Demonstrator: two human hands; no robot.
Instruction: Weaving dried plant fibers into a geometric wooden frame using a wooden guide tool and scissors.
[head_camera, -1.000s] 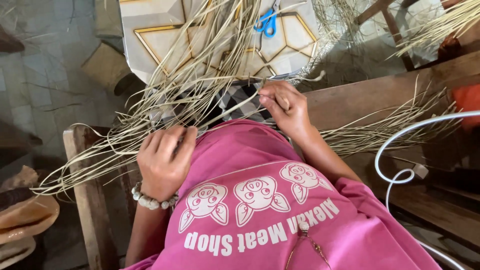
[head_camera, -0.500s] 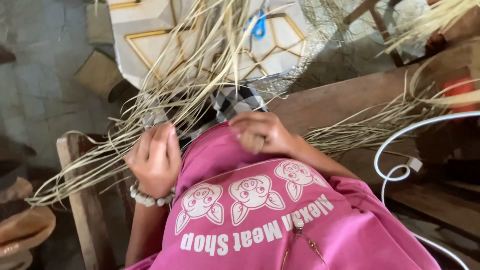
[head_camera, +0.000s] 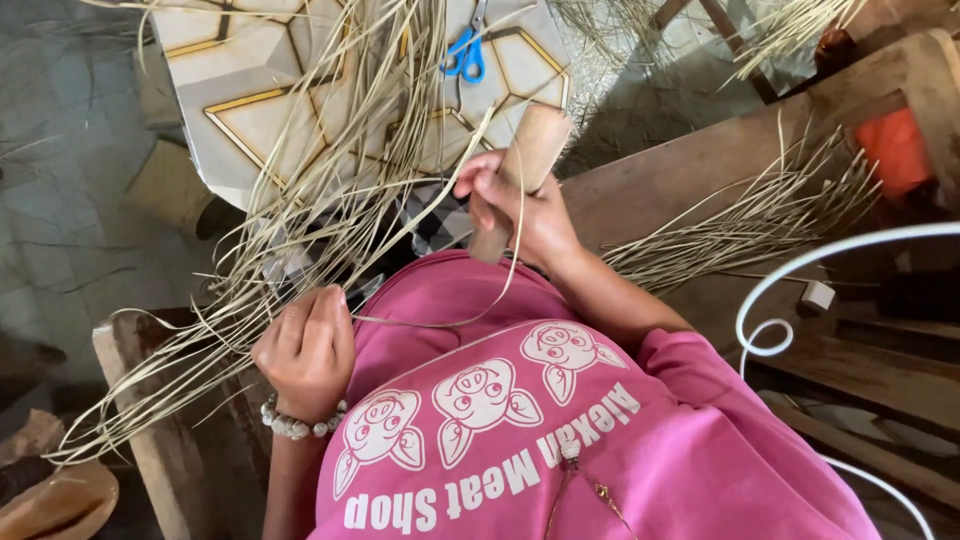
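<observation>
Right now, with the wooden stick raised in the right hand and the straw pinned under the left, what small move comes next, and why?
Probably bring the wooden stick down onto the straw strands. The right hand grips it tilted above the bundle, and the left hand holds the strands down, steadying them.

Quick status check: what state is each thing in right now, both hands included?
Right hand: closed around a wooden stick, raised.
Wooden stick: held tilted, upper end free.
Left hand: fingers curled, pressing down on straw strands.
Straw strands: loose, fanned out across the lap and bench.
Scissors: lying untouched on the patterned board.
Patterned board: flat, partly covered by strands.
Bead bracelet: on the left wrist.
</observation>
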